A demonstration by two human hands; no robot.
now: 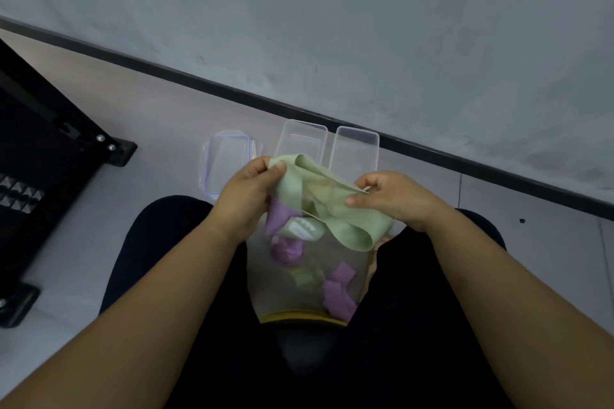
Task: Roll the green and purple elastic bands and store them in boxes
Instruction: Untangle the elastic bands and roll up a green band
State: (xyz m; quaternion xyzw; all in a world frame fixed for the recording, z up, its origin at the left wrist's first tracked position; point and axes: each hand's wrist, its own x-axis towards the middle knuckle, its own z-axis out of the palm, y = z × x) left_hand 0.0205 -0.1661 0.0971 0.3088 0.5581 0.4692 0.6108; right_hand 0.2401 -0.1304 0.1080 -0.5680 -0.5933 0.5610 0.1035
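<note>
1 green band [353, 230] between left hand [246, 191] and right hand [397, 200], both tight on it.

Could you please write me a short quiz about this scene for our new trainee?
1. True or false: the left hand and the right hand both grip the green band.
2. The two clear boxes stand: A. on the floor beyond the hands; B. on the person's lap; C. on a shelf.
3. Fill in: the mesh bag between the legs holds green and ______ bands.
Key: 1 true; 2 A; 3 purple.
</note>
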